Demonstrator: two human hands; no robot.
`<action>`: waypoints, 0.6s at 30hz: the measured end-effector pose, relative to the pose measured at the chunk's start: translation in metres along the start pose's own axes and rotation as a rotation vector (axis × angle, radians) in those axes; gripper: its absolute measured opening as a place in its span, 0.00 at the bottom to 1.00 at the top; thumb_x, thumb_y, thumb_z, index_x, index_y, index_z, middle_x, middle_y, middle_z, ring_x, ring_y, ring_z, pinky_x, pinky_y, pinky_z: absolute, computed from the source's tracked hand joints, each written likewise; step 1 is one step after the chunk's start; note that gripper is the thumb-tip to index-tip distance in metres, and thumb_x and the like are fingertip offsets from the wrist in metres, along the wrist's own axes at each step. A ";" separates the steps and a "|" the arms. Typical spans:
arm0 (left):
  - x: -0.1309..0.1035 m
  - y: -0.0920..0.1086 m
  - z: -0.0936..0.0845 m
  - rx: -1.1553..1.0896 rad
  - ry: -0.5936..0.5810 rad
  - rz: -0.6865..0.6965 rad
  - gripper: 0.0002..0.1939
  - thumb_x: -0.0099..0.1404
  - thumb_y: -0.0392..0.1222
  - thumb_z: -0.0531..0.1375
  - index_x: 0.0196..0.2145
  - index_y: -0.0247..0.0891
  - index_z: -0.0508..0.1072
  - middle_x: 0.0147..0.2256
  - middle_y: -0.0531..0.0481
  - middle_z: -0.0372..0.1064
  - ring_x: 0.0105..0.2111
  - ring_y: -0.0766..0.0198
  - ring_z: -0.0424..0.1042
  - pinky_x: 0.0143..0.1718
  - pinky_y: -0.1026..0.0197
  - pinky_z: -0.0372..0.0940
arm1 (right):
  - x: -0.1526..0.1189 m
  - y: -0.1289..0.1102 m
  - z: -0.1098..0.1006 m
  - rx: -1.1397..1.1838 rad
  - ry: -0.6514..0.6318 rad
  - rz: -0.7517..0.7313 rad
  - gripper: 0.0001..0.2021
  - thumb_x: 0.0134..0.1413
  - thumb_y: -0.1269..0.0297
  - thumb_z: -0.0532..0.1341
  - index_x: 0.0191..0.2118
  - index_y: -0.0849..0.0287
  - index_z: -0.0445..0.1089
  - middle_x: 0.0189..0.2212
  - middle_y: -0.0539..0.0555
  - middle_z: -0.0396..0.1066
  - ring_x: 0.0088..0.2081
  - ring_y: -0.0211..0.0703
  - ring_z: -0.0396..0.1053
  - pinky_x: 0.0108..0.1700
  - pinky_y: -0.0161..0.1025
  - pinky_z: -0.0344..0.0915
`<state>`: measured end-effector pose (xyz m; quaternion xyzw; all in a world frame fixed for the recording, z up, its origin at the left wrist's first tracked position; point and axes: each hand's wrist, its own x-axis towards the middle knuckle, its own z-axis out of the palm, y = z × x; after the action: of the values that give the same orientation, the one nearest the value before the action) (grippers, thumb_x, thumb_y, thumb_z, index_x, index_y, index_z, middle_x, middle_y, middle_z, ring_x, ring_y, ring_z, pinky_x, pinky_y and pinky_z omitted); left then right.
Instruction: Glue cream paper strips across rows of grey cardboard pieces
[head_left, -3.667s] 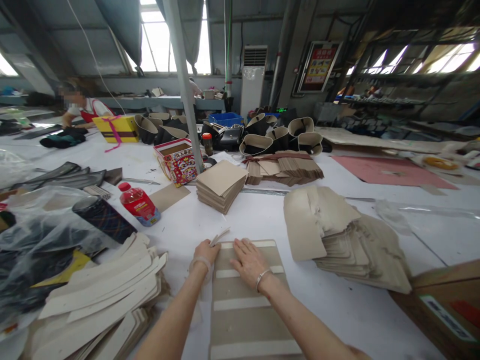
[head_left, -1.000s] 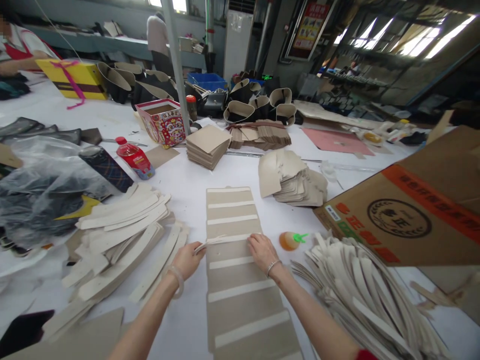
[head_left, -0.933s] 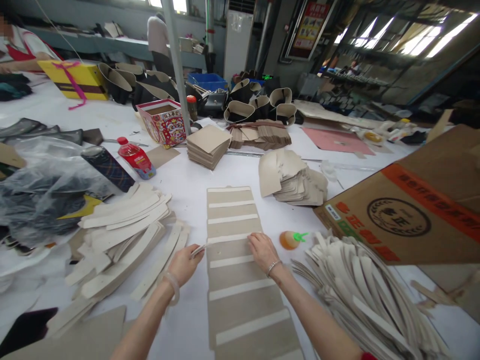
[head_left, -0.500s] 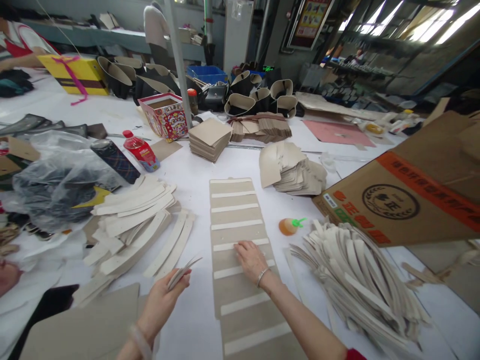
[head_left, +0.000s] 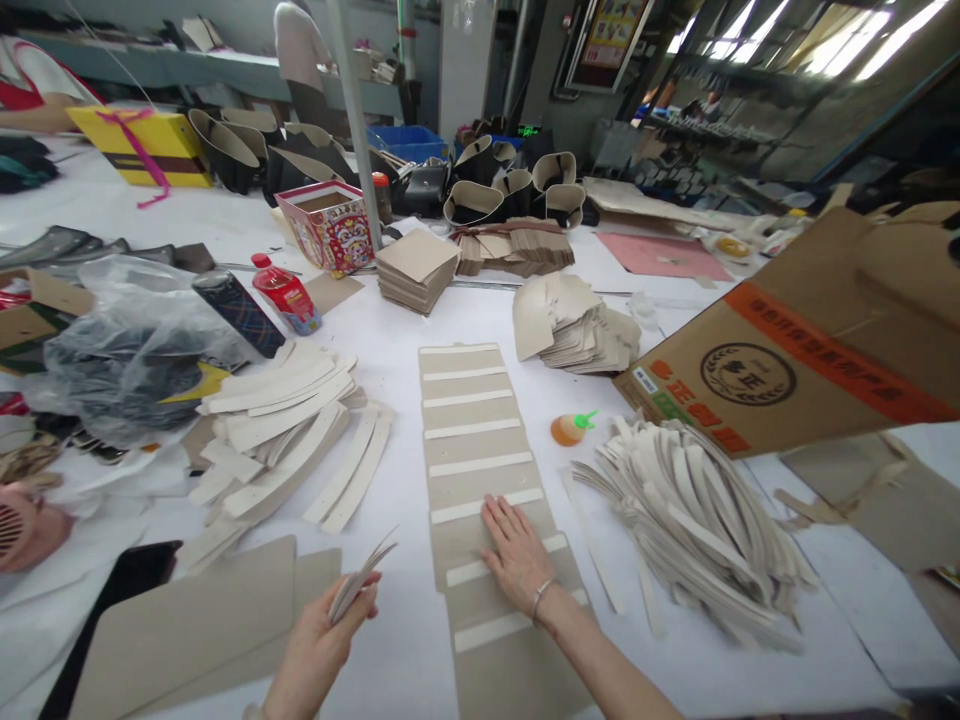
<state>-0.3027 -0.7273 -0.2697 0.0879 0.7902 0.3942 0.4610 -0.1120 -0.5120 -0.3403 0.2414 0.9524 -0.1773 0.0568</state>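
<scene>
A long row of overlapping grey-beige panels (head_left: 469, 485) runs down the middle of the white table, each panel crossed by a pale strip (head_left: 480, 463). On it, near one of the strips, my right hand (head_left: 517, 555) lies palm down with fingers stretched, holding nothing. To the left of the row, my left hand (head_left: 330, 630) grips a small bundle of thin pale strips (head_left: 361, 580) above the table. Curved pale pieces (head_left: 285, 440) are heaped beyond my left hand. A large bunch of long pale strips (head_left: 697, 520) spreads to the right.
A glue bottle with a green tip (head_left: 571, 428) stands right of the panels. Beyond are stacked beige squares (head_left: 417, 270), fanned pieces (head_left: 577, 325), a red bottle (head_left: 286, 293) and a patterned box (head_left: 330, 230). A cardboard box (head_left: 795, 350) sits at right. Two people are in the background.
My right hand has slid nearer along the panels and its fingers have flattened out. The left hand still holds its bundle, slightly lower in view. The camera view has shifted a little.
</scene>
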 end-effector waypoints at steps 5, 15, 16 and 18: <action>-0.010 -0.007 -0.001 0.007 -0.004 0.012 0.32 0.46 0.66 0.56 0.40 0.39 0.71 0.24 0.55 0.65 0.15 0.74 0.49 0.15 0.66 0.46 | -0.012 -0.007 -0.006 0.010 0.050 0.026 0.28 0.59 0.55 0.46 0.63 0.59 0.42 0.62 0.55 0.45 0.63 0.45 0.39 0.61 0.50 0.43; -0.026 -0.013 0.000 -0.006 -0.022 -0.001 0.30 0.47 0.65 0.56 0.38 0.38 0.71 0.24 0.55 0.64 0.15 0.74 0.49 0.15 0.66 0.45 | -0.069 -0.024 0.036 -0.043 0.082 0.080 0.34 0.57 0.49 0.47 0.64 0.60 0.35 0.63 0.55 0.39 0.63 0.48 0.37 0.61 0.50 0.44; -0.027 -0.013 0.000 -0.005 -0.021 0.000 0.30 0.47 0.64 0.57 0.39 0.38 0.71 0.23 0.55 0.64 0.15 0.74 0.49 0.15 0.66 0.45 | -0.071 -0.024 0.037 -0.042 0.078 0.087 0.35 0.57 0.49 0.47 0.64 0.60 0.35 0.63 0.55 0.39 0.63 0.48 0.38 0.60 0.50 0.45; -0.030 -0.012 0.000 -0.005 -0.017 0.000 0.29 0.48 0.63 0.57 0.38 0.38 0.71 0.24 0.55 0.64 0.15 0.74 0.49 0.15 0.66 0.45 | -0.074 -0.025 0.033 -0.048 0.109 0.114 0.37 0.56 0.47 0.48 0.64 0.62 0.34 0.64 0.56 0.38 0.63 0.50 0.37 0.60 0.50 0.45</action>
<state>-0.2830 -0.7504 -0.2584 0.0901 0.7853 0.3955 0.4678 -0.0585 -0.5773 -0.3491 0.3030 0.9428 -0.1377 0.0206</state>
